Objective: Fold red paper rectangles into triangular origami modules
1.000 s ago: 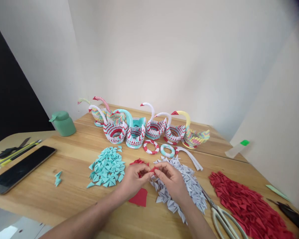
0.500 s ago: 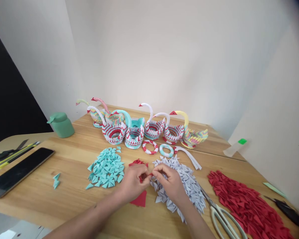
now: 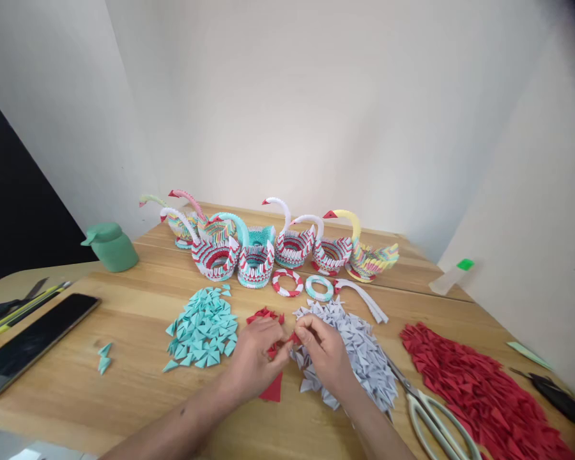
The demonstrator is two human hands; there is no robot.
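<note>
My left hand [image 3: 261, 351] and my right hand [image 3: 323, 348] meet near the table's middle, fingers pinched together. Between their fingertips is a small folded red paper piece [image 3: 294, 338], mostly covered by the fingers. Below my left hand lies a flat red paper sheet [image 3: 271, 388]. Behind that hand sits a small heap of red folded pieces [image 3: 264, 314]. My right hand is over the edge of a pile of pale lilac folded pieces [image 3: 364, 358]. To the left spreads a pile of turquoise triangles [image 3: 204, 329].
Several paper swans [image 3: 294, 246] stand at the back, with a red-and-white ring [image 3: 287, 283], a turquoise-and-white ring [image 3: 319, 289] and a white swan neck [image 3: 364, 299] before them. Scissors [image 3: 429, 409] and a large red pile [image 3: 479, 390] lie right; a phone [image 3: 33, 342] and green container [image 3: 110, 248] left.
Both hands stay together, and their fingertips have shifted slightly around the red piece, which now shows a little more. The camera view has tilted a little.
</note>
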